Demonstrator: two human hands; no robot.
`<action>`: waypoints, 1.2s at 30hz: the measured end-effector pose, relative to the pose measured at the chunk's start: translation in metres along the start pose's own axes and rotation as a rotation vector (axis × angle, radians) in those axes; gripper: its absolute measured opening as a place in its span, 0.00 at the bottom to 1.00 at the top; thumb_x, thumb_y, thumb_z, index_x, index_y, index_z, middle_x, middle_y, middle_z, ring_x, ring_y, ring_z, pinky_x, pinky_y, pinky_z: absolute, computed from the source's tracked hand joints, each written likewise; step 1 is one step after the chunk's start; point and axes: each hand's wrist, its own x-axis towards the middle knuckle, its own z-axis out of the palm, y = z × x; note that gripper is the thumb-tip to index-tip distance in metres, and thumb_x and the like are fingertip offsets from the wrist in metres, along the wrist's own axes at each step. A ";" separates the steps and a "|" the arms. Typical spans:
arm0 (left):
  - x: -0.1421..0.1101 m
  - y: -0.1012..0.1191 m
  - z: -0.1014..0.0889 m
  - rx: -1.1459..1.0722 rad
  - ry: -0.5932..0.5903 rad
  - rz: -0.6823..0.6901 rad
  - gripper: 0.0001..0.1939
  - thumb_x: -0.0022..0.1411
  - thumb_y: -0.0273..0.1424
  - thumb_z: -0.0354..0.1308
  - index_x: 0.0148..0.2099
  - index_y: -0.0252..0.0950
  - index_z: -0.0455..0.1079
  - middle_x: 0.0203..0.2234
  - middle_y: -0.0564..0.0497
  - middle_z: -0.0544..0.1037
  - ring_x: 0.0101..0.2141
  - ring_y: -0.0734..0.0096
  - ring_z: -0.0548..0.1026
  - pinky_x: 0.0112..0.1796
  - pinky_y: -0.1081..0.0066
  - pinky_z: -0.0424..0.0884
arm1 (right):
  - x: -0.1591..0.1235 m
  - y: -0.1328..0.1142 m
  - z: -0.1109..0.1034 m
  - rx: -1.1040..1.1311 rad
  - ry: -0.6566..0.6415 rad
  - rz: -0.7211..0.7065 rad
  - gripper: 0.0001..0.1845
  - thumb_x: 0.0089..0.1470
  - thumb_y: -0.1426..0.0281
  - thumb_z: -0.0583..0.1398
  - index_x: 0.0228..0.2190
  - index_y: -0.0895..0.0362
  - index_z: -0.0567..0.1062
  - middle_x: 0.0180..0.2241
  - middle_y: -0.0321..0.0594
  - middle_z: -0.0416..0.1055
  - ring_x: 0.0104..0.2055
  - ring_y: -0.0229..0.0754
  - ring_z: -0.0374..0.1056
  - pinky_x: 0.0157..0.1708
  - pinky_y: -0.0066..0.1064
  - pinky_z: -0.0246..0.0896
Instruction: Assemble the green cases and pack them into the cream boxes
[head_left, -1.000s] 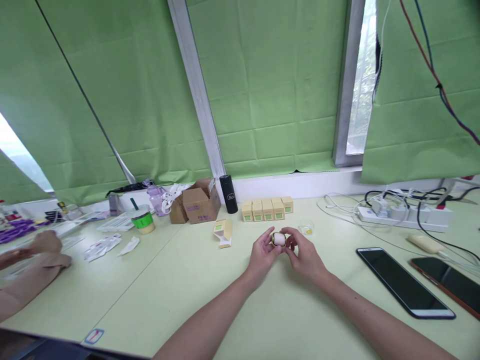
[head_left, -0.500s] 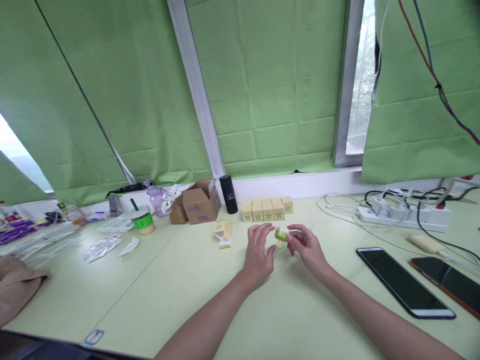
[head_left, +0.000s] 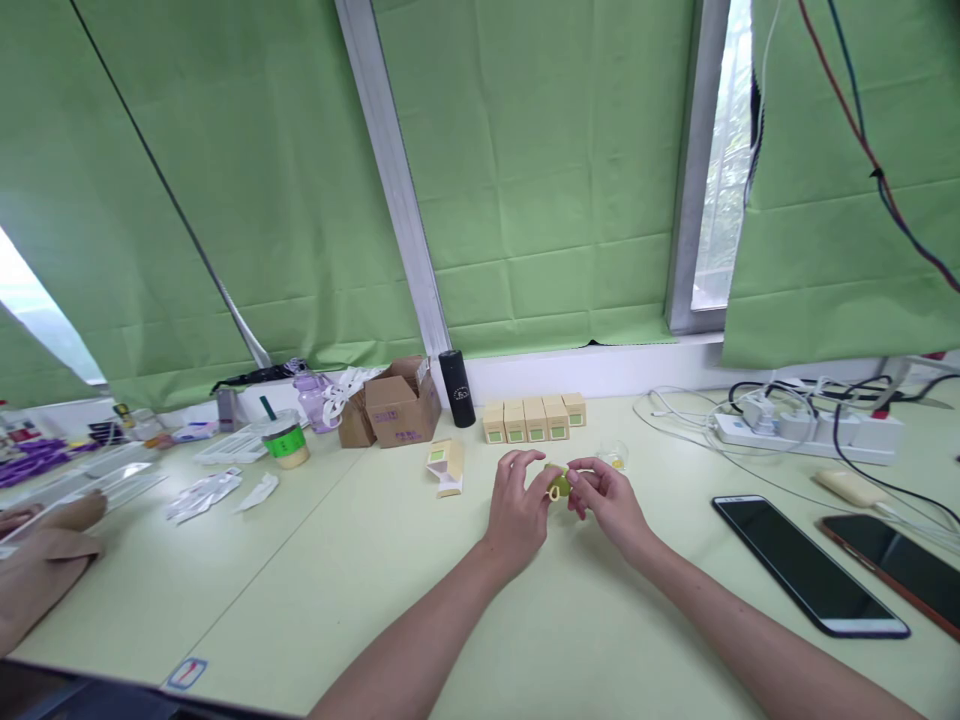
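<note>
Over the middle of the pale green table (head_left: 420, 600), both my hands meet on a small yellow-green object (head_left: 559, 485). My left hand (head_left: 517, 505) pinches it from the left with curled fingers. My right hand (head_left: 606, 497) grips it from the right. Just behind the hands stands a row of several small cream boxes with green labels (head_left: 534, 418). An opened cream box (head_left: 447, 466) lies to the left of my hands. A small clear piece with a yellow bit (head_left: 615, 458) lies to the right.
A black cylinder (head_left: 457, 388) and brown cardboard boxes (head_left: 397, 408) stand at the back. Two phones (head_left: 810, 565) lie at the right, with a power strip and cables (head_left: 810, 425) behind. Another person's hand (head_left: 37, 560) rests at the left edge near packets and a cup (head_left: 286, 440).
The object showed a white face held by both hands. My left hand let go briefly while the right turned it, green side showing. Now both hands pinch it again. The other person's hand shifted.
</note>
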 end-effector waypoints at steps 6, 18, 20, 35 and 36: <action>0.000 -0.001 0.000 -0.008 0.043 -0.037 0.19 0.67 0.23 0.58 0.58 0.41 0.68 0.51 0.42 0.71 0.54 0.52 0.65 0.54 0.50 0.71 | 0.008 0.003 -0.014 -0.230 0.060 -0.102 0.25 0.59 0.44 0.59 0.38 0.54 0.76 0.31 0.43 0.78 0.31 0.45 0.70 0.32 0.36 0.62; -0.002 -0.006 0.010 -0.284 0.052 -0.389 0.18 0.66 0.29 0.63 0.57 0.45 0.70 0.51 0.46 0.73 0.58 0.54 0.65 0.59 0.49 0.66 | 0.051 0.038 -0.089 -1.044 0.379 -0.001 0.37 0.56 0.72 0.56 0.66 0.57 0.58 0.64 0.48 0.68 0.65 0.61 0.56 0.61 0.51 0.55; -0.001 -0.005 0.010 -0.323 0.056 -0.447 0.18 0.65 0.28 0.63 0.57 0.46 0.70 0.51 0.46 0.73 0.58 0.55 0.64 0.60 0.50 0.65 | 0.054 0.044 -0.093 -1.046 0.347 0.036 0.39 0.55 0.74 0.57 0.67 0.59 0.57 0.65 0.49 0.67 0.66 0.61 0.56 0.61 0.50 0.55; 0.001 -0.006 0.014 -0.432 0.134 -0.537 0.14 0.66 0.34 0.64 0.54 0.44 0.74 0.49 0.46 0.76 0.56 0.56 0.67 0.58 0.52 0.65 | 0.058 0.042 -0.089 -0.617 0.368 -0.073 0.22 0.53 0.61 0.62 0.48 0.55 0.75 0.48 0.48 0.78 0.56 0.55 0.70 0.59 0.52 0.61; 0.001 -0.008 0.015 -0.437 0.150 -0.540 0.14 0.67 0.36 0.64 0.53 0.43 0.74 0.49 0.46 0.76 0.56 0.56 0.68 0.57 0.53 0.66 | 0.057 0.040 -0.085 -0.558 0.358 -0.090 0.24 0.53 0.58 0.62 0.49 0.55 0.75 0.48 0.48 0.77 0.54 0.54 0.71 0.57 0.51 0.64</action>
